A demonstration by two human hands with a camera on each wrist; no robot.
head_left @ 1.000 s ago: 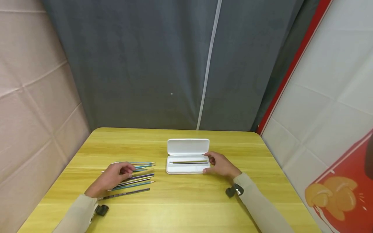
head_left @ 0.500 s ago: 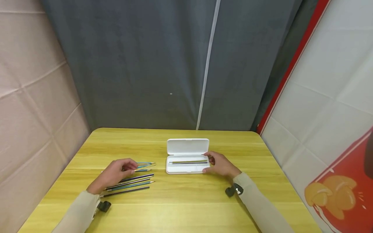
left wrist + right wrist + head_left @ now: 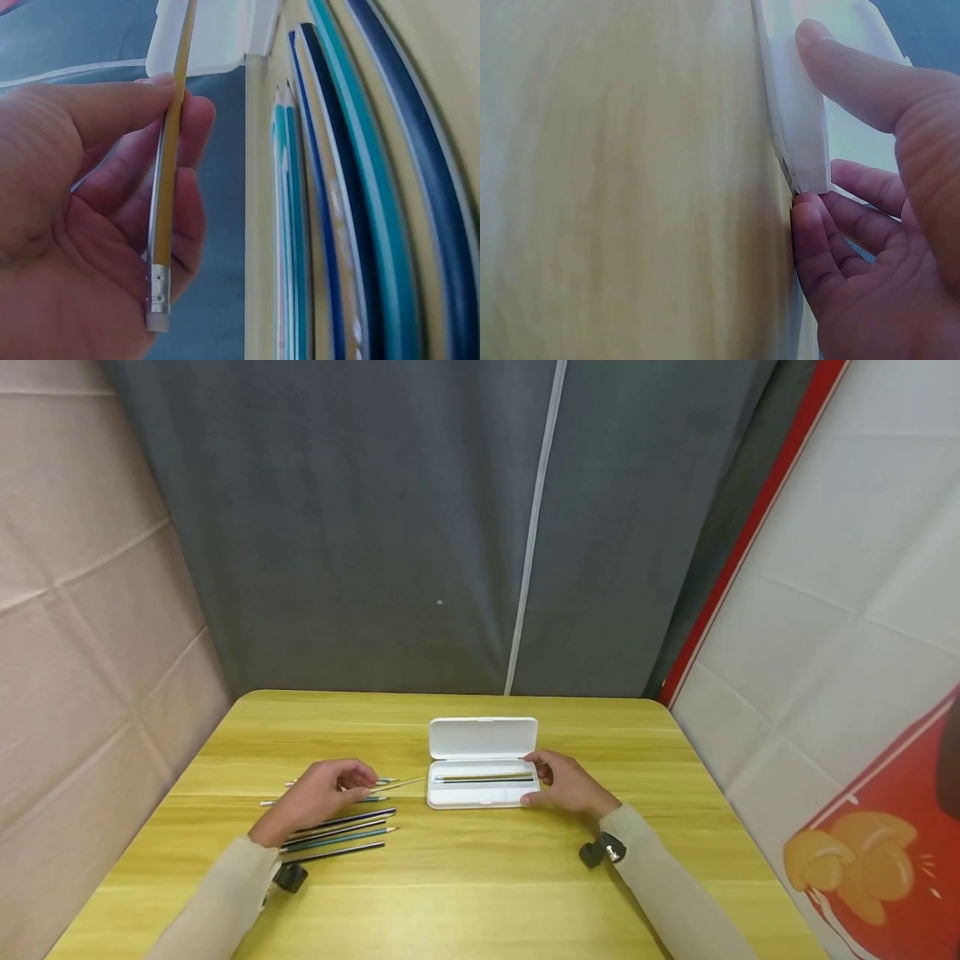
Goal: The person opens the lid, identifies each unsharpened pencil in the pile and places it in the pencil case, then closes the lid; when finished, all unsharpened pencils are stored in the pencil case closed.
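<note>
The left hand (image 3: 318,795) pinches a yellow pencil (image 3: 171,172) between thumb and fingers, its tip pointing toward the open white pencil case (image 3: 482,762) just to that hand's right. The right hand (image 3: 567,783) grips the case's right end, thumb on its front wall. More pencils (image 3: 341,832) lie on the table (image 3: 480,893) just below the left hand.

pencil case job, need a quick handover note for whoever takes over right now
Left hand pinches a yellow pencil, tip pointing toward the case.
Right hand grips the case's right end, lid open.
Done: two pencils lie in the case.
Left: the held pencil, plus the loose pencils on the table by the left hand, likely go in too; lid not yet closed.
</note>
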